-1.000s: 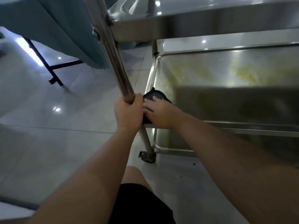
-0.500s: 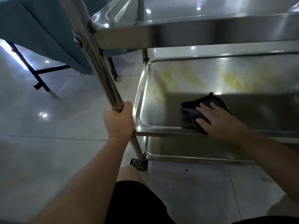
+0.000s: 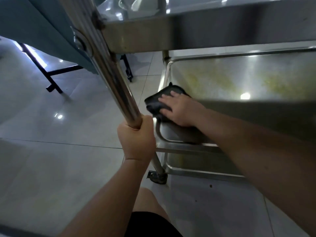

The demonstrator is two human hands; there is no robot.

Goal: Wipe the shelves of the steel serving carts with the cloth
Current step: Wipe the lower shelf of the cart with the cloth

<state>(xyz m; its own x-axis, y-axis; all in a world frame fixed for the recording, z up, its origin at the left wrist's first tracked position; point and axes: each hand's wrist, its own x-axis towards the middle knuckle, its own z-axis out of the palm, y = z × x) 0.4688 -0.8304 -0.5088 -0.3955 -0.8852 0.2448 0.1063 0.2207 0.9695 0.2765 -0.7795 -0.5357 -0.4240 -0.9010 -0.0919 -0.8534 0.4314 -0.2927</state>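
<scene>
Left hand [image 3: 136, 134]: clamped round the cart post [image 3: 109, 72], steadying.
Right hand [image 3: 179, 110]: flat, fingers straight, pressing the dark cloth [image 3: 157, 101].
Cloth: at the near-left corner of the middle shelf [image 3: 222, 79].
Advice: keep palm flat; work from corner toward far yellowish stains [image 3: 273, 82]; overlap strokes.
Writing: none readable.

cloth [image 3: 158, 102] blurred; cart [image 3: 222, 28] cut off top/right
</scene>
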